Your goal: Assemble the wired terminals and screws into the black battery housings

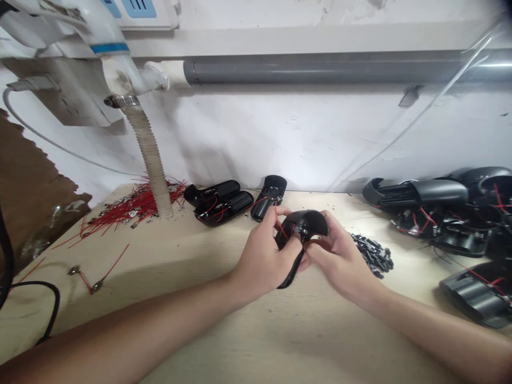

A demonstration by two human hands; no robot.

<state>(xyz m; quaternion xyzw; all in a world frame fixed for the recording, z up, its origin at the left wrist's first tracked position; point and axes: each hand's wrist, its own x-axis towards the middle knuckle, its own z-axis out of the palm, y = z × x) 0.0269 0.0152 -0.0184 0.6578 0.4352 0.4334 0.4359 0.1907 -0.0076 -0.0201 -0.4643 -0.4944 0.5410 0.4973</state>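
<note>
l hand [264, 256] n r hand [338, 256] fingers gripping blk shell [314, 221]. red wire [279, 226] loops by l hand, might snag n rip loose if tugged imo

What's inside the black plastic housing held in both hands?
A red wire shows at the edge of the open housing. The left hand covers part of the opening, so whatever lies beneath can't be seen; the rest is too dark to tell.
</note>
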